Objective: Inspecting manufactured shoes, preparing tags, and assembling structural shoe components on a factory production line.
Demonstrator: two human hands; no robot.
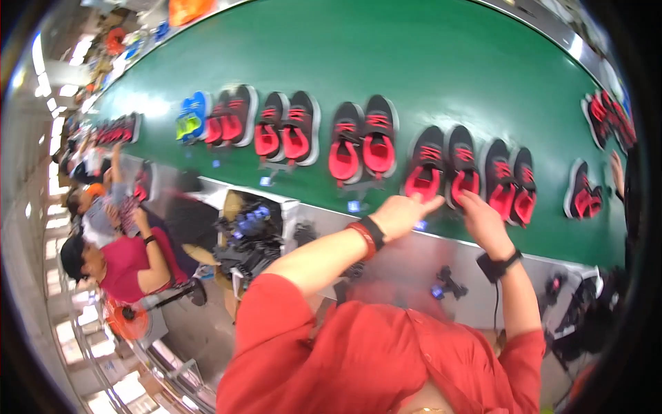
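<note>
A pair of black sneakers with red linings and laces lies before me, its left shoe (pixel 425 160) and right shoe (pixel 460 157) with heels toward me. At the left shoe's heel, my left hand (pixel 401 215) is closed, fingers pointing right. My right hand (pixel 485 222) is closed at the right shoe's heel, fingertips by the collar. What the fingers grip is hidden and slightly blurred. A small blue tag (pixel 420 225) shows just below my left hand. Another like pair (pixel 509 183) lies right beside my right hand.
More sneaker pairs (pixel 362 141) line the green table (pixel 310 55); black hangers with blue tags sit at some heels. A blue pair (pixel 194 116) lies further left. A box of black hangers (pixel 252 231) stands below the edge. Co-workers sit left; another person's hand (pixel 617 174) shows far right.
</note>
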